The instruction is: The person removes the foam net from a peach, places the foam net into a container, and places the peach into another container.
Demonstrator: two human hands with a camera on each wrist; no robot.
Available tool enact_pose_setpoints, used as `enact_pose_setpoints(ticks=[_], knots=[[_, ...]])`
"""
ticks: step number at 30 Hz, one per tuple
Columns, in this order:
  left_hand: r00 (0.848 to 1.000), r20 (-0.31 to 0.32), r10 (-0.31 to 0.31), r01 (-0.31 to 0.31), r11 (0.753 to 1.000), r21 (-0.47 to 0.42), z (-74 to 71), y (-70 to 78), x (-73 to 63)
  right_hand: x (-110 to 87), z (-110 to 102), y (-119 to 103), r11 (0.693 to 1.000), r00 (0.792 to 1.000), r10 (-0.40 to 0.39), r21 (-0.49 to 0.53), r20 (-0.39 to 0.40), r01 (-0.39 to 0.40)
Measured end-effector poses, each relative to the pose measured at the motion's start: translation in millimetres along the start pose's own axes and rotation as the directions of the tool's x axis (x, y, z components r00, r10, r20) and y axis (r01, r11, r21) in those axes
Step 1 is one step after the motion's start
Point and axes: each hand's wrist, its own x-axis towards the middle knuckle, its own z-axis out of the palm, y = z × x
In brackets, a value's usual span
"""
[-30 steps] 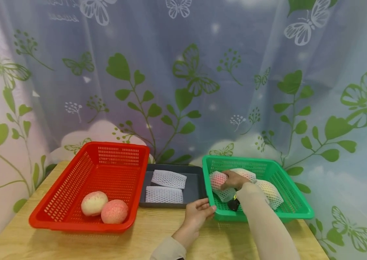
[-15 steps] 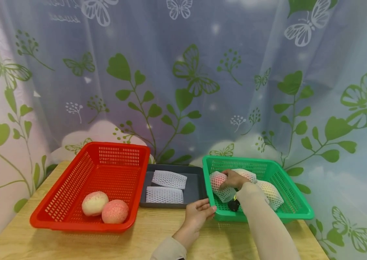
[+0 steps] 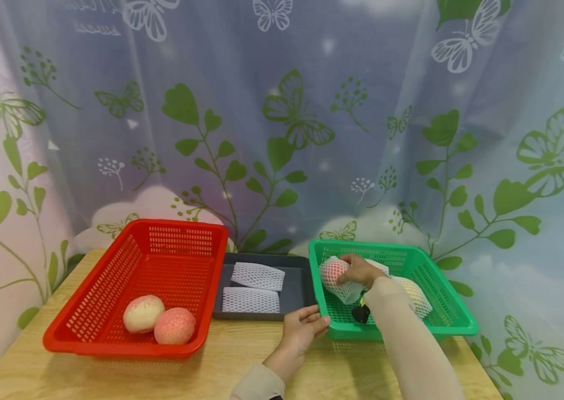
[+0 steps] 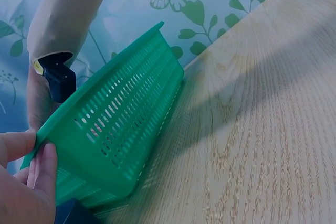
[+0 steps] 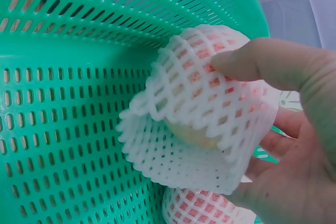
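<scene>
My right hand point(image 3: 361, 271) is inside the green basket point(image 3: 344, 332), gripping a pinkish peach-like fruit point(image 3: 333, 271) in a white foam net sleeve. In the right wrist view the thumb presses on the net and the fingers curl behind the fruit point(image 5: 197, 82); the sleeve's loose end hangs open. Another netted pink fruit point(image 5: 202, 208) lies below it, and a netted yellowish fruit point(image 3: 416, 295) sits partly behind the right forearm. My left hand point(image 3: 298, 336) pinches the basket's near left rim between thumb and fingers, seen closely in the left wrist view point(image 4: 29, 174).
At left stands a red basket point(image 3: 172, 266) holding a cream fruit point(image 3: 144, 314) and a pink fruit point(image 3: 175, 326), both without nets. Between the baskets, a dark grey tray point(image 3: 298, 278) bears two flat foam nets point(image 3: 251, 300). A printed curtain point(image 3: 242, 111) hangs behind the wooden table point(image 3: 232, 355).
My right hand has raised the netted pink fruit slightly within the green basket, covering more of the netted fruit behind. The left hand keeps its hold on the rim.
</scene>
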Motion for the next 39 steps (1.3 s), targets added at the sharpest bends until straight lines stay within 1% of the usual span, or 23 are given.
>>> enact_pose_setpoints(ticks=[4,8,12,15,20,23,25,27,30,36,39], knots=[[1.000,-0.003,-0.001,0.001,1.000,0.001,-0.3,-0.8,1.3,0.4,-0.4,0.8,0.998,1.000,-0.006,0.061,0.007,0.005],[1.000,-0.001,0.001,-0.001,1.000,-0.004,-0.1,0.0,0.4,-0.8,-1.1,2.2,0.982,0.999,-0.021,0.190,0.044,0.012],[1.000,-0.001,0.004,-0.004,1.000,-0.012,0.1,1.8,-1.9,-2.0,-3.2,5.2,0.951,0.993,-0.075,0.307,0.093,0.044],[1.000,-0.002,0.005,-0.005,1.000,-0.014,-0.4,2.9,-2.5,-2.4,-4.8,7.5,0.926,0.985,-0.133,0.368,0.112,0.083],[1.000,-0.002,-0.008,0.008,1.000,-0.009,-0.3,3.0,-0.9,-4.1,-3.9,11.0,0.885,0.977,-0.183,0.451,0.108,0.116],[1.000,-0.005,-0.015,0.015,1.000,-0.007,0.0,2.2,-0.5,-4.4,-0.8,15.4,0.860,0.978,-0.182,0.498,0.101,0.109],[1.000,-0.006,-0.021,0.021,1.000,-0.005,-0.1,2.0,-0.6,-3.7,1.0,18.7,0.853,0.979,-0.184,0.509,0.093,0.112],[1.000,-0.006,-0.023,0.023,1.000,-0.003,-0.2,1.5,-0.7,-2.1,2.5,21.2,0.850,0.983,-0.167,0.517,0.074,0.105],[1.000,-0.003,-0.023,0.023,1.000,-0.002,0.5,2.0,-1.3,-2.1,2.5,20.7,0.849,0.988,-0.149,0.518,0.047,0.103],[1.000,0.008,0.000,0.000,1.000,0.009,1.1,4.0,-3.0,-9.6,-2.0,10.5,0.847,0.987,-0.161,0.514,0.004,0.136],[1.000,0.016,0.013,-0.013,0.999,0.047,-2.3,5.8,-4.1,-14.2,-4.0,3.0,0.849,0.986,-0.168,0.508,-0.002,0.146]])
